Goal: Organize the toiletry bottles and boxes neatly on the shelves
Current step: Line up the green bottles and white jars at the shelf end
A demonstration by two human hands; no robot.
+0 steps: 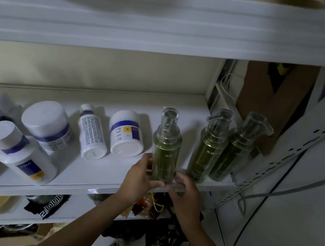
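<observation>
1. Centre of the frame: we've got the tall clear plastic pump bottle of green liquid upright at the front lip of the white middle shelf.
2. Just to its right stand two matching green pump bottles, close together by the brown cardboard box. We reckon the bottle in hand is being lined up as third in that row, like with like.
3. Left of centre things look looser. A small white bottle with fine print and a white tub with a purple band appear to lie on their sides, bases towards us. At lower left a white pump bottle leans over. We'd say that lot is not yet sorted.
4. Now the grip. The left hand wraps the bottle's lower left, fingers curled round it. The right hand closes on the lower right, fingertips pinching near the base. Both hands are clamped on the bottle.
5. Why two hands, and so low? We judge it's tall, narrow and near the edge, so steadying the base guards against a tip.
</observation>
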